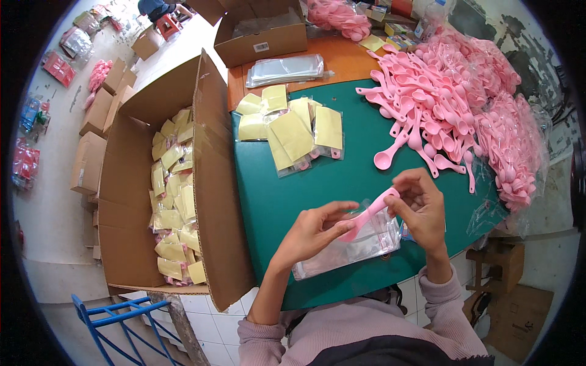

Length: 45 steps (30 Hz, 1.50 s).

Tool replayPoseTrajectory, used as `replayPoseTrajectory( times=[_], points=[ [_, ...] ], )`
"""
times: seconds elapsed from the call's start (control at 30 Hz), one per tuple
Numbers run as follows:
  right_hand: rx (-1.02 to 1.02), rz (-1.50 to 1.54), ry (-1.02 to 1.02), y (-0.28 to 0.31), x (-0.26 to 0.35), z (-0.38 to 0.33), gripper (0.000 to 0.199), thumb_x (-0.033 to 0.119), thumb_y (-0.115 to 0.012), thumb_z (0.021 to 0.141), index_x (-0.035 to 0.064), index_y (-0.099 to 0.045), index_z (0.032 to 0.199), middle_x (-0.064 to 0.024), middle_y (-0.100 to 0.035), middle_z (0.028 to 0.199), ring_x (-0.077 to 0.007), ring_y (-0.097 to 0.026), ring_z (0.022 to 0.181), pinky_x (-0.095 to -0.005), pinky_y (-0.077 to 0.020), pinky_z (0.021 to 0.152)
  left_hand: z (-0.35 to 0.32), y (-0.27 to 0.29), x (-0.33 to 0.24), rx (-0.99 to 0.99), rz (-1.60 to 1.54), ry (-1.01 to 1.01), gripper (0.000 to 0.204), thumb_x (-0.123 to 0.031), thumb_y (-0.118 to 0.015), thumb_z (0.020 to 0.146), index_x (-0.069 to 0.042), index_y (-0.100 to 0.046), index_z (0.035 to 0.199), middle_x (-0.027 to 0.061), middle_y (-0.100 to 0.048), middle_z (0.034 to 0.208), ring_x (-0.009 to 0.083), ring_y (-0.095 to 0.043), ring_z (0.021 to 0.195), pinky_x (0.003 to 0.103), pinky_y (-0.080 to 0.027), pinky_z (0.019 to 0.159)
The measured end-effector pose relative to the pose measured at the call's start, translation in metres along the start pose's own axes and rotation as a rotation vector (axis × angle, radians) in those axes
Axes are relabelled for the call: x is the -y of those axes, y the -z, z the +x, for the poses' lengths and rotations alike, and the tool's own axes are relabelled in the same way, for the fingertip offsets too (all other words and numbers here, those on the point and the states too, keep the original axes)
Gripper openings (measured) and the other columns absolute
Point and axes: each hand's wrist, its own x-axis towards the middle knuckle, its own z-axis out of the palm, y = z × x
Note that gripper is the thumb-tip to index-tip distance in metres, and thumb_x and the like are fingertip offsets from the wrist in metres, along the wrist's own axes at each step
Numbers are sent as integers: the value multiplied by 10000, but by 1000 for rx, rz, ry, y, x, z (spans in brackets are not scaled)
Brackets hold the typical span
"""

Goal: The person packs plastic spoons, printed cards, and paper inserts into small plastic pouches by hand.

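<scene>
A pink measuring spoon (374, 208) is held between my two hands above the near part of the green table. My right hand (425, 215) pinches the end of its handle. The fingers of my left hand (312, 236) close around the bowl end and partly cover it. Beneath the spoon lies a stack of clear plastic bags (329, 259). To the right and beyond is a large heap of pink measuring spoons (427, 91). Packed bags with pale yellow cards (291, 135) lie in a loose pile farther off to the left.
A tall open carton (213, 183), holding many packed yellow-card bags (174, 207), stands against the table's left side. Clear sleeves (285, 69) and a smaller open box (262, 43) sit at the back. A blue metal frame (125, 323) stands at the lower left.
</scene>
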Motion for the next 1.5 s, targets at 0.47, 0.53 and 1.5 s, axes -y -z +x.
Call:
replayPoseTrajectory(
  times=[0.47,0.53,1.5],
  points=[
    [456,-232,206,17,-8,-13,532,565,-431,853,96,-651,972,-132,-448,1203,-281,-454,1054,-381,-410,871,-6,-5,-13,47,-41,-2,355,-206,-379,966,73,-582,1049,132,-656,891,157,-625,828,254,-486,732],
    [353,-489,91,53,-5,-11,367,357,-642,754,82,-632,997,-114,-474,1120,-264,-492,1000,-338,-415,853,-5,-2,-11,30,-85,-2,354,-205,-375,967,70,-580,1055,135,-657,900,159,-627,828,250,-486,728],
    [428,-563,245,14,35,23,177,17,-626,748,27,-640,924,-99,-592,758,-200,-586,658,-271,-460,590,-3,11,-4,9,242,-40,283,-215,-477,924,11,-616,1022,97,-637,735,95,-581,666,254,-477,629]
  ],
)
